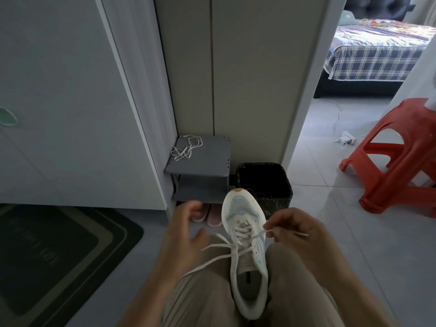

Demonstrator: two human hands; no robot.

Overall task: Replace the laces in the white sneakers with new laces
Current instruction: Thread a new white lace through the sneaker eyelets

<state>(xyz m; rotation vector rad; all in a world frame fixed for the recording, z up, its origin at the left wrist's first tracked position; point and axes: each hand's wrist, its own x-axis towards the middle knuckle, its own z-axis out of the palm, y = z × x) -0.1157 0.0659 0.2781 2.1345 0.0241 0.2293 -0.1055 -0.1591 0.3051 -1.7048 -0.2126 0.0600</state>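
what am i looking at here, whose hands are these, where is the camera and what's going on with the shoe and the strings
There is no machine here: these are a person's two bare hands, filmed by one wide-angle camera worn on their head, looking forward and down. A white sneaker rests on their lap, toe pointing away. The right hand pinches one end of the lace threaded through the shoe. The left hand is open, blurred and holds nothing. A second, loose lace lies on the grey shelf ahead, with pink slippers below it and a black bin beside it. A red stool stands to the right. Which lace is the new one cannot be told.
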